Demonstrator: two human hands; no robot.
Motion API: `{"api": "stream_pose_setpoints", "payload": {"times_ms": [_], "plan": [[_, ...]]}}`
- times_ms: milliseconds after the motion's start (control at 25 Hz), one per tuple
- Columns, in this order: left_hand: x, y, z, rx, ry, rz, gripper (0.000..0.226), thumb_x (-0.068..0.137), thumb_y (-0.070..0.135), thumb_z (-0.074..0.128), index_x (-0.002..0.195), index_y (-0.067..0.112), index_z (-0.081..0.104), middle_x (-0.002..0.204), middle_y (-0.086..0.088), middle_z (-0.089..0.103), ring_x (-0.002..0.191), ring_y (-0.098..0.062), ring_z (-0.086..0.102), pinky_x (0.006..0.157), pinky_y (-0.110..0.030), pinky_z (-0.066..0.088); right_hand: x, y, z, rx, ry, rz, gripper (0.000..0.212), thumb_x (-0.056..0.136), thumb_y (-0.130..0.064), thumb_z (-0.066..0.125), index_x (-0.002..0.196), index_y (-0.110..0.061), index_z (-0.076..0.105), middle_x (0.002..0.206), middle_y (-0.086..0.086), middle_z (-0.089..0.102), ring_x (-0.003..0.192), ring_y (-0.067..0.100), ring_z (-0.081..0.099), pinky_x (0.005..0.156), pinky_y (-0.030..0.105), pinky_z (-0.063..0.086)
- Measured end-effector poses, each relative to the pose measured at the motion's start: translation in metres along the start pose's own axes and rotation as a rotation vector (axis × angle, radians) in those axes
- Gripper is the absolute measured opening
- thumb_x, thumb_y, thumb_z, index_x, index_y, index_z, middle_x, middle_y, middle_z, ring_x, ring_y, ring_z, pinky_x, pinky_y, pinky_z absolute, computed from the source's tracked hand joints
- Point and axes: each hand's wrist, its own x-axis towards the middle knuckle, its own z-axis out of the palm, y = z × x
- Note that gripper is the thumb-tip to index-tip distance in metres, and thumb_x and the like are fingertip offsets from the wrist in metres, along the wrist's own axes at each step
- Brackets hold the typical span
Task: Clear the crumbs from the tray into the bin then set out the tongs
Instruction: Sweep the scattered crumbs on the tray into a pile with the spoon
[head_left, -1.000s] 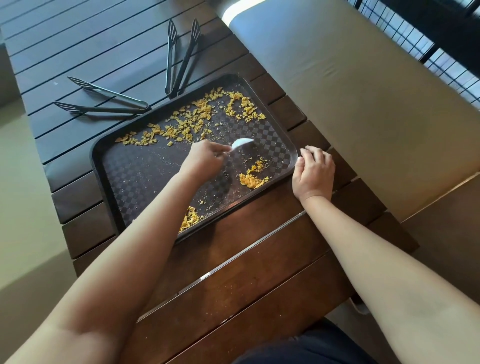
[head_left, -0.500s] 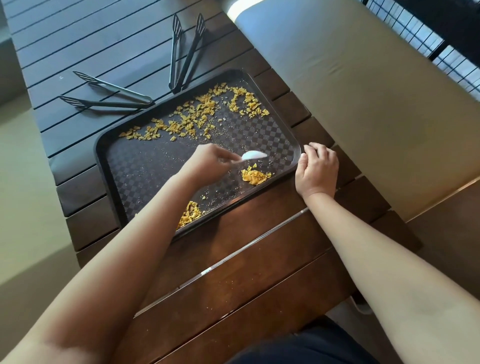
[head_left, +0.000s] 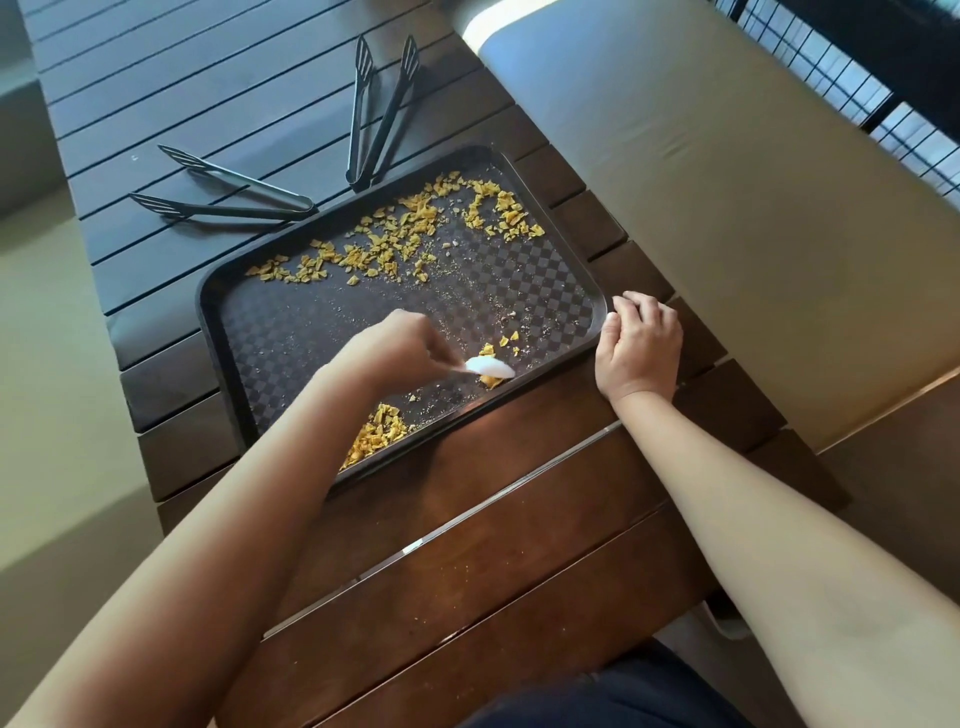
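Here, left hand (head_left: 397, 349) curled round the handle of a small white plastic spoon (head_left: 489, 367), bowl lying blurred against a little heap of yellow crumbs near the front rim of the tray. Right hand (head_left: 638, 344) closed on the tray's right corner, fingers bent over the rim, thumb along the edge.

Under both, a black rectangular plastic tray with a checkered floor (head_left: 291, 332), set askew on a dark slatted wooden table (head_left: 509, 530). Scattered yellow crumbs (head_left: 395, 249) strewn in a band from 10 o'clock to 1 o'clock of the tray's middle. Another mound of crumbs (head_left: 376, 436) at 6 o'clock, hard against the near rim and partly hidden by the left forearm. A few loose bits at 4 o'clock, just beyond the spoon. Fine specks across the floor between.

Beyond the tray, at 12 o'clock, a pair of black slotted-tip tongs (head_left: 379, 111), arms spread, hinge end just beside the far rim. At 10 o'clock, a second pair of black tongs (head_left: 228, 195) lying flat on the slats, hinge end close to the far rim.

To 2 o'clock, a tan cushioned bench (head_left: 727, 218) alongside the table. Behind it, at the top right, a black wire grille (head_left: 852, 78).
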Motion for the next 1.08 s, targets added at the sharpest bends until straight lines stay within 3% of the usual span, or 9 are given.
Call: {"api": "stream_pose_setpoints", "payload": {"times_ms": [160,280,320,480,680,800,920,1080], "plan": [[-0.013,-0.015,-0.012,-0.038,-0.029,-0.023,0.019,0.084,0.022,0.066,0.101,0.022,0.073,0.089,0.007,0.066,0.067,0.002,0.052,0.068,-0.017,0.042,0.0,0.0,-0.001,-0.001,-0.008,0.004,0.046,0.087,-0.028,0.034,0.105,-0.003,0.067,0.112,0.014,0.064,0.101,0.038,0.055,0.088,0.044,0.043],[-0.002,-0.007,-0.006,-0.292,0.133,-0.057,0.022,0.088,0.019,0.061,0.108,0.02,0.07,0.095,0.002,0.068,0.049,0.002,0.05,0.042,-0.008,0.037,0.0,-0.001,-0.001,0.005,-0.019,0.012,0.047,0.087,-0.029,0.032,0.107,-0.003,0.067,0.114,0.013,0.063,0.102,0.037,0.054,0.089,0.044,0.042],[0.005,-0.003,-0.002,-0.329,0.178,-0.073,0.023,0.09,0.017,0.059,0.11,0.019,0.069,0.102,0.0,0.068,0.052,0.0,0.055,0.039,-0.006,0.037,0.0,-0.001,-0.001,0.008,-0.019,0.014,0.047,0.087,-0.029,0.032,0.107,-0.003,0.067,0.114,0.014,0.063,0.102,0.037,0.054,0.089,0.044,0.042],[0.027,0.006,0.01,-0.328,0.176,-0.075,0.028,0.093,0.012,0.052,0.111,0.026,0.068,0.122,-0.001,0.064,0.071,-0.015,0.056,0.047,-0.013,0.044,0.0,-0.001,-0.001,0.015,0.002,0.007,0.045,0.087,-0.027,0.034,0.104,-0.002,0.068,0.111,0.015,0.064,0.1,0.038,0.056,0.088,0.044,0.043],[0.01,-0.001,0.006,-0.255,0.001,-0.046,0.024,0.089,0.01,0.057,0.105,0.02,0.071,0.097,0.0,0.068,0.05,-0.001,0.048,0.039,-0.009,0.036,0.0,-0.001,-0.002,0.012,0.001,0.011,0.045,0.087,-0.027,0.034,0.104,-0.002,0.068,0.111,0.014,0.064,0.1,0.038,0.056,0.088,0.043,0.043],[-0.006,-0.01,-0.002,-0.156,-0.072,-0.041,0.026,0.088,0.011,0.056,0.101,0.025,0.073,0.096,0.003,0.07,0.068,-0.009,0.06,0.055,-0.017,0.044,0.0,-0.002,-0.002,0.01,-0.005,0.011,0.046,0.087,-0.027,0.034,0.104,-0.002,0.068,0.112,0.015,0.064,0.1,0.037,0.056,0.088,0.043,0.043],[-0.005,-0.001,-0.006,-0.257,0.031,0.007,0.028,0.09,0.007,0.053,0.103,0.023,0.071,0.084,0.009,0.064,0.056,-0.01,0.048,0.046,-0.011,0.039,-0.001,-0.002,-0.002,0.009,-0.005,0.011,0.047,0.087,-0.028,0.033,0.105,-0.002,0.068,0.112,0.015,0.064,0.1,0.037,0.055,0.088,0.044,0.043],[0.009,0.023,0.003,-0.237,0.137,0.026,0.028,0.09,0.01,0.055,0.108,0.024,0.071,0.096,0.005,0.062,0.076,-0.013,0.056,0.066,-0.027,0.049,0.0,-0.002,-0.002,0.017,-0.01,0.018,0.047,0.087,-0.028,0.033,0.105,-0.002,0.068,0.112,0.015,0.064,0.101,0.037,0.055,0.089,0.044,0.042]]}}
